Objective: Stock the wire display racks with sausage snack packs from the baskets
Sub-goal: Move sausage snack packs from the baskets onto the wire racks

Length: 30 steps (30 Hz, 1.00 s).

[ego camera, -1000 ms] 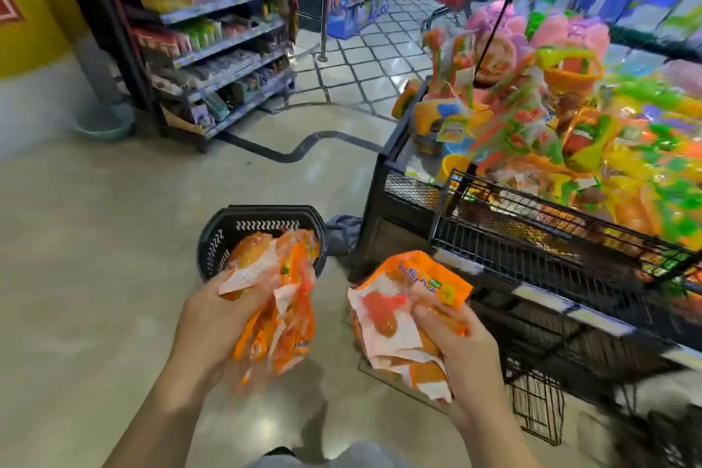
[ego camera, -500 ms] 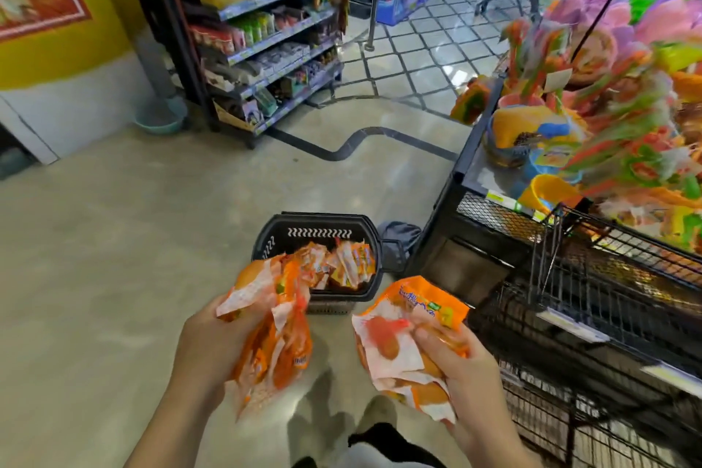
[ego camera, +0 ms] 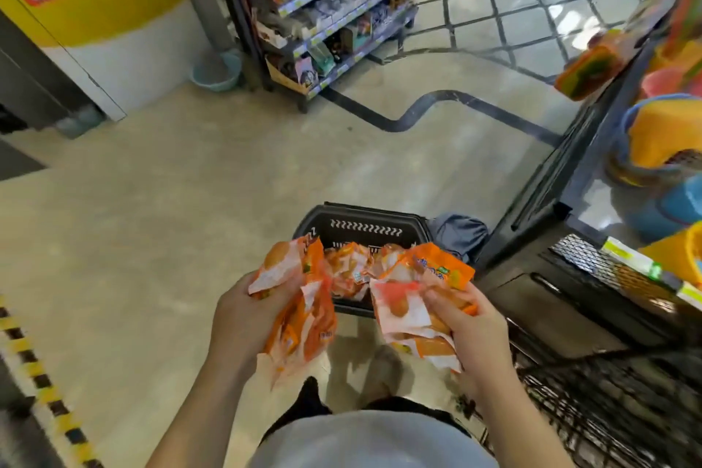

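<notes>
a: where are the packs right now?

b: in three places. the left hand [ego camera: 243,315] is curled round a bunch of orange sausage snack packs [ego camera: 300,319] that hang down from the grip. the right hand [ego camera: 471,327] pinches a second bunch [ego camera: 410,308], thumb on top. loose packs [ego camera: 349,270] lie in the black basket [ego camera: 364,228] on the floor [ego camera: 152,239], just beyond both hands.

a: and the rack?

b: the wire display rack [ego camera: 607,410] is low on the right, beside the right forearm. none of the held packs touch it.

a: so what could go wrong?

b: my guess is that with both hands full, neither is free to straighten or seat a pack. the wrappers look slick and the left bunch is gripped near its top, so one could slide out and drop to the floor or back into the basket.

a: anything about the rack itself?

b: it's open wire. a pack pushed in at an angle could snag a corner or slip through a gap. i can't tell how wide the gaps are, because that part is blurred.

a: and the surroundings?

b: the basket sits right in front of the person, so a step toward the rack could catch it. the plastic toy buckets [ego camera: 661,137] on the ledge above stand close enough for a lifting elbow to knock them.
</notes>
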Motion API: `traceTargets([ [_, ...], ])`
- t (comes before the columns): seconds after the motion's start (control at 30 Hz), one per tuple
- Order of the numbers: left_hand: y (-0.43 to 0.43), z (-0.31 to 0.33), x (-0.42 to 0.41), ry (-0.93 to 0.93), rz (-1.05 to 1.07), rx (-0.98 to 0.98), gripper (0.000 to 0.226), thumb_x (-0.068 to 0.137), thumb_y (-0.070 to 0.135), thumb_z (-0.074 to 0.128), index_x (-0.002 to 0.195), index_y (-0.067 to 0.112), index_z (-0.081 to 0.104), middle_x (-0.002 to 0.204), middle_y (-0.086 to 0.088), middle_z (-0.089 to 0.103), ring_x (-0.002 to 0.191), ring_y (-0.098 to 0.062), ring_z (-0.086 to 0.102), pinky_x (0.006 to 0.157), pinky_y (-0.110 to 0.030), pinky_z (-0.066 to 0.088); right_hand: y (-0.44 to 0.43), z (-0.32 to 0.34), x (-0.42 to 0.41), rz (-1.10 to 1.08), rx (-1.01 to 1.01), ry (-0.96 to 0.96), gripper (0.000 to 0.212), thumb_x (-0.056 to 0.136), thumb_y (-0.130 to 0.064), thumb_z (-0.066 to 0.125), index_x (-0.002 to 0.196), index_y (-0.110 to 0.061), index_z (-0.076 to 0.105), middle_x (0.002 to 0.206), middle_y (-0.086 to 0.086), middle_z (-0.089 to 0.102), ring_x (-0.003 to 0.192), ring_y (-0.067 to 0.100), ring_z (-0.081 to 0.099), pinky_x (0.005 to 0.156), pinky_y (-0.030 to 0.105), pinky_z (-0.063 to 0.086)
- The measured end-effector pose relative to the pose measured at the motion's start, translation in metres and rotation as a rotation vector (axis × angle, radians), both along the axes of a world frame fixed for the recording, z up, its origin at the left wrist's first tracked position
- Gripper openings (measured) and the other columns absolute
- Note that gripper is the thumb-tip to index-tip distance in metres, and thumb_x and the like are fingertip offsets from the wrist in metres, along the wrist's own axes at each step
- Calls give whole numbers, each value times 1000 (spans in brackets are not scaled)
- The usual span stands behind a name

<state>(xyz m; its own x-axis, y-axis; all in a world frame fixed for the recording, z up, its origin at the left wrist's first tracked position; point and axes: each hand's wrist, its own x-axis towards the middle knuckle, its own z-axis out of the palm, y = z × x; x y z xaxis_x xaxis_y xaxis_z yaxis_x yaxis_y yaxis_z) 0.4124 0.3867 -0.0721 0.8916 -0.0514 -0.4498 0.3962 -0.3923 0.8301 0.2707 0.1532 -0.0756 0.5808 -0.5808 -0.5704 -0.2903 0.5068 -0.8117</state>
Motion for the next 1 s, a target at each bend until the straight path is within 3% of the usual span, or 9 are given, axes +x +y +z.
traceTargets([
  [0.17,-51,-39,45,31,-30,51,31,75,58,84,97,38,74,88,18,76,85,-6,73,71,-30,58,-40,-36,59,49,-88,75,28,90,-1,75,112,-17,77,91,7,80,75,19,77,58,27,59],
  [0.3,-82,-99,81,20,-101,126,28,72,64,82,93,52,68,91,28,73,91,-2,70,82,-35,60,-68,-94,95,83,-191,161,30,88,-9,80,113,-24,78,95,5,80,86,21,77,73,33,62],
  [0.4,-99,-150,102,11,-181,206,44,72,63,82,111,48,68,98,28,71,95,-1,67,87,-37,59,-82,-146,117,88,-237,250,39,83,-20,86,121,-26,76,99,1,80,89,18,77,79,37,63],
  [0.5,-118,-217,126,6,-255,280,62,72,64,80,128,42,63,110,24,70,102,-5,66,88,-37,57,-95,-215,138,105,-304,329,47,82,-28,88,126,-27,73,102,-2,78,90,14,75,74,29,60],
  [0.6,-135,-279,142,-39,-316,330,65,74,65,79,131,39,61,109,24,67,102,-6,64,88,-34,54,-103,-283,150,159,-400,359,39,85,-32,85,122,-31,74,100,-4,76,90,12,73,70,24,57],
  [0.7,-147,-340,151,-93,-372,362,68,72,67,79,131,40,59,107,23,65,105,-8,63,87,-34,53,-107,-347,155,184,-491,366,37,86,-31,84,122,-34,74,103,-11,74,90,0,69,77,23,59],
  [0.77,-150,-379,153,-129,-423,396,74,71,66,81,136,40,57,116,19,67,110,-10,63,90,-36,53,-107,-384,155,219,-555,346,36,87,-28,82,121,-35,73,105,-18,71,93,-5,67,85,24,58],
  [0.83,-152,-415,150,-151,-489,436,84,70,69,81,143,40,51,128,16,65,118,-12,60,96,-38,52,-105,-414,151,280,-637,361,37,90,-37,78,125,-41,69,104,-23,65,95,-3,65,86,26,55],
  [1.0,-160,-466,126,-286,-698,687,98,73,74,73,153,33,35,143,1,48,131,-25,42,107,-46,38,-96,-459,139,484,-886,501,66,96,-44,69,155,-30,43,133,-1,51,122,17,42,99,30,38],
])
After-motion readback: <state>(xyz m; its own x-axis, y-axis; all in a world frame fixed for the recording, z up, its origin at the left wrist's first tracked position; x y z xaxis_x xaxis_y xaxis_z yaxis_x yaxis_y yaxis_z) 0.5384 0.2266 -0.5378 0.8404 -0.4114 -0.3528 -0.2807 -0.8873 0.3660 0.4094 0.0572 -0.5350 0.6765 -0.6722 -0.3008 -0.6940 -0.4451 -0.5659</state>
